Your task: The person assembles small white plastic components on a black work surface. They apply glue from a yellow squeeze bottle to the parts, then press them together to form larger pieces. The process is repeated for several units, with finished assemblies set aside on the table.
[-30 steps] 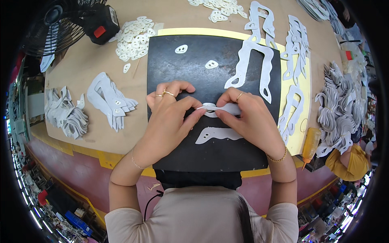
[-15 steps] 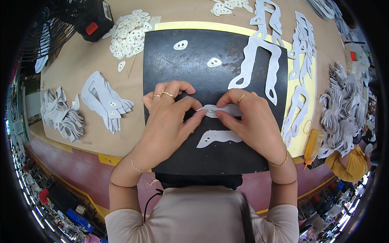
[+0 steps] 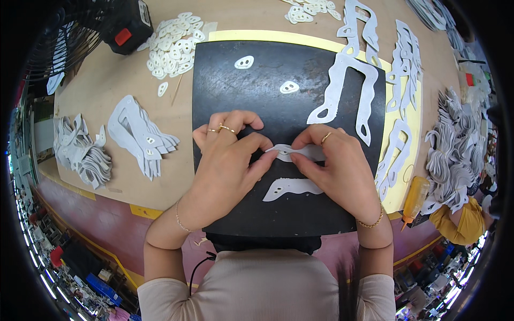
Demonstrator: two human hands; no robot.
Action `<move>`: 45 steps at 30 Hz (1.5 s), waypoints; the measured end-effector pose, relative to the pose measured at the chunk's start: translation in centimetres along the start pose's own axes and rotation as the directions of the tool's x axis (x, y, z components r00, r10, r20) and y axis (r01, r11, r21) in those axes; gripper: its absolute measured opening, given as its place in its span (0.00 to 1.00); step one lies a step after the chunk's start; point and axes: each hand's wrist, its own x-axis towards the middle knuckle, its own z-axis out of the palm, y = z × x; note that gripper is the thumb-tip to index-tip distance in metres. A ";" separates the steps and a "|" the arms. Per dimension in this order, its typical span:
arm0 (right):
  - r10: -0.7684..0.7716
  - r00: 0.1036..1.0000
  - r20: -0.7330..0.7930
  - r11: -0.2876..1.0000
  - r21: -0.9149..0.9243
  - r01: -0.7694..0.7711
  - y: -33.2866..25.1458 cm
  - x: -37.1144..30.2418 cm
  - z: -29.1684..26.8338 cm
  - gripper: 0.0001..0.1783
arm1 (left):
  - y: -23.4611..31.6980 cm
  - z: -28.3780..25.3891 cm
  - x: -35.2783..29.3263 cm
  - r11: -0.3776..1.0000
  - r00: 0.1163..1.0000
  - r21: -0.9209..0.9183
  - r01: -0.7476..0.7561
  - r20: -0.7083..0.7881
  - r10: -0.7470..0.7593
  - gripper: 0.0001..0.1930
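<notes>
Over a black mat [image 3: 225, 80], my left hand [image 3: 222, 163] pinches the left end of a white wavy-edged cut-out piece [image 3: 286, 153] between thumb and forefinger. My right hand [image 3: 338, 171] grips the same end from the other side, its fingertips a short gap away. Between them, the tip has small holes; whether a second layer lies on it I cannot tell. A parallel white strip with holes at its tip [image 3: 289, 187] lies nearer me and runs under my right hand. Farther off rest two small oval pieces with holes [image 3: 244, 62] and a U-shaped white piece [image 3: 334, 88].
A heap of small oval pieces [image 3: 174, 45] and stacks of white cut-outs [image 3: 140, 131] lie left. More cut-outs lie on yellow sheet [image 3: 412, 160] at right, near an orange-tipped glue bottle [image 3: 415, 199] and bundled pieces [image 3: 455, 144]. A fan [image 3: 64, 37] stands far left. Another person's yellow sleeve [image 3: 458, 222] shows at right.
The view has shifted slightly, so the mat and hands appear a little farther right and lower. Both hands keep their pinch on the white piece, with only slight finger movement.
</notes>
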 end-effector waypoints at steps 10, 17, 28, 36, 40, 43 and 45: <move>-0.036 0.999 -0.003 0.999 0.036 0.037 0.2 -0.1 0.0 0.07 | 0.0 0.0 0.0 1.000 1.000 -0.007 0.011 0.008 -0.011 0.06; 0.003 1.000 -0.012 1.000 0.014 -0.003 0.1 0.0 0.0 0.08 | 0.0 0.0 0.1 1.000 1.000 0.000 0.011 0.015 -0.011 0.06; 0.004 1.000 -0.016 1.000 0.007 -0.004 0.1 0.0 0.0 0.08 | 0.1 0.1 0.1 1.000 1.000 0.003 0.012 0.011 -0.012 0.06; -0.019 0.999 -0.032 1.000 0.009 0.019 0.2 -0.1 0.3 0.08 | 0.2 0.0 0.2 1.000 1.000 0.016 0.010 0.017 -0.010 0.06; -0.016 1.000 -0.009 1.000 -0.016 0.016 0.1 0.0 0.2 0.08 | 0.1 0.0 0.2 1.000 1.000 0.015 0.012 0.016 -0.013 0.06; -0.021 1.000 -0.018 0.999 -0.028 0.021 0.0 0.0 0.3 0.09 | 0.2 0.0 0.2 1.000 1.000 0.012 0.011 0.012 -0.011 0.06; -0.031 0.999 -0.028 0.999 -0.034 0.030 0.1 0.0 0.5 0.09 | 0.2 0.1 0.3 1.000 1.000 0.014 0.012 0.013 -0.012 0.06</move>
